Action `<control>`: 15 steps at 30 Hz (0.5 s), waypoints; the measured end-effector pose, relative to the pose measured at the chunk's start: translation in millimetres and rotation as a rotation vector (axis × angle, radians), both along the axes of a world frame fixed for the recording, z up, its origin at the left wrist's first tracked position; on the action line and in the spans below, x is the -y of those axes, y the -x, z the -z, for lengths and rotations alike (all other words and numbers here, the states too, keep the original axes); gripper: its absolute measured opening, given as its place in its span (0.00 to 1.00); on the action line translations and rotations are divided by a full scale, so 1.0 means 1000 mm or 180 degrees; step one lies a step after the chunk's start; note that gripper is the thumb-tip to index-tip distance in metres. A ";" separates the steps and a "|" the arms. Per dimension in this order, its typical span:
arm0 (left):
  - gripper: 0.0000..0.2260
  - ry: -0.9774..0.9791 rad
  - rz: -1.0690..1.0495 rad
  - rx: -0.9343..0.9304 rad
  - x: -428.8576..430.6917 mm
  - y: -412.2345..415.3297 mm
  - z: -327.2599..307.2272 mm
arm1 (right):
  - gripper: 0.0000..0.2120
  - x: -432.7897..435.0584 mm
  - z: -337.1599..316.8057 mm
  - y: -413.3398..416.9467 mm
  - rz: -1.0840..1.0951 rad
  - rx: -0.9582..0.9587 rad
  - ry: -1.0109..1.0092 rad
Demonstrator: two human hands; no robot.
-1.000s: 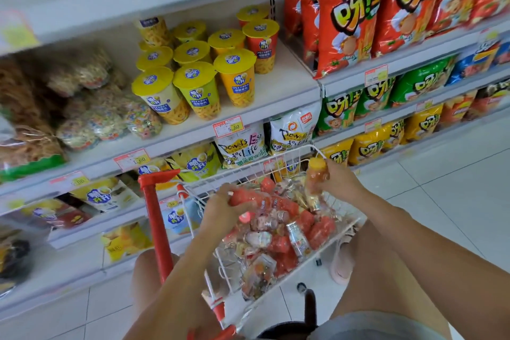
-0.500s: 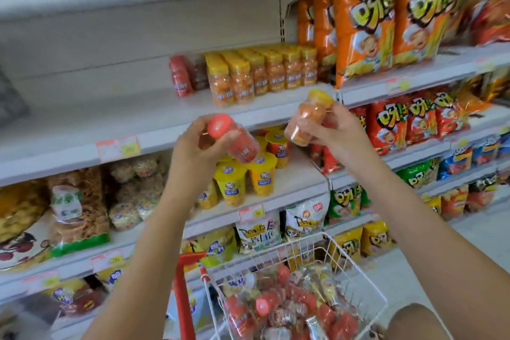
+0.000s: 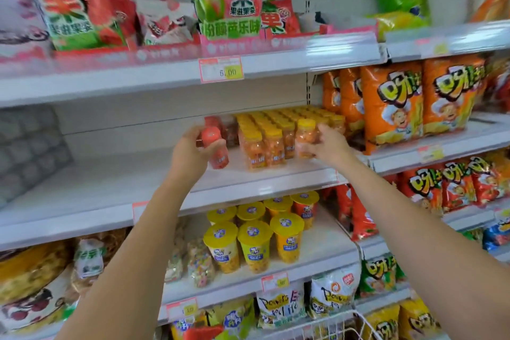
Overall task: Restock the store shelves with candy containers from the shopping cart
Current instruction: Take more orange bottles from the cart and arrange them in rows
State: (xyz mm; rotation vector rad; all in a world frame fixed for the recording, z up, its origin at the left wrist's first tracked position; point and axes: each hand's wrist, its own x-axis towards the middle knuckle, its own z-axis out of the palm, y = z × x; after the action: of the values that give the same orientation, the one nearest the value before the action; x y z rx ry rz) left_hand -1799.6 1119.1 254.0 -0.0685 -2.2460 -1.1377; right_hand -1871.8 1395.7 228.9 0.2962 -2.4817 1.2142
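My left hand grips a red-capped candy container, tilted, just above the middle shelf and left of the stocked rows. My right hand holds a yellow-capped candy container upright at the front right of the block of yellow-capped containers on that shelf. A few red-capped containers stand behind my left hand. Only the white wire rim of the shopping cart shows at the bottom edge.
Orange snack bags fill the shelf to the right. Yellow-lidded cups stand on the shelf below. Fruit-candy bags line the top shelf. The left part of the middle shelf is bare.
Both hands lifted containers out of the cart and have reached forward to the middle shelf. My view has risen from the cart to the shelves.
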 end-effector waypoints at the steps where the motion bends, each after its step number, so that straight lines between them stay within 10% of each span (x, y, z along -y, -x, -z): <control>1: 0.18 0.0044 -0.0055 0.0117 0.004 0.005 0.001 | 0.22 0.000 0.002 0.003 0.0041 0.0004 -0.0115; 15: 0.22 0.0178 -0.0133 0.1074 0.023 0.034 0.020 | 0.18 -0.022 -0.009 0.013 -0.0837 0.0739 -0.0479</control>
State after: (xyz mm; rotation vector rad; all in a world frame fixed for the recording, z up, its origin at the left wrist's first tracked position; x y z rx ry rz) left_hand -1833.4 1096.2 234.2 0.1590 -2.5611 -1.1323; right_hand -1885.3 1417.6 237.5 0.5665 -2.8118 1.2224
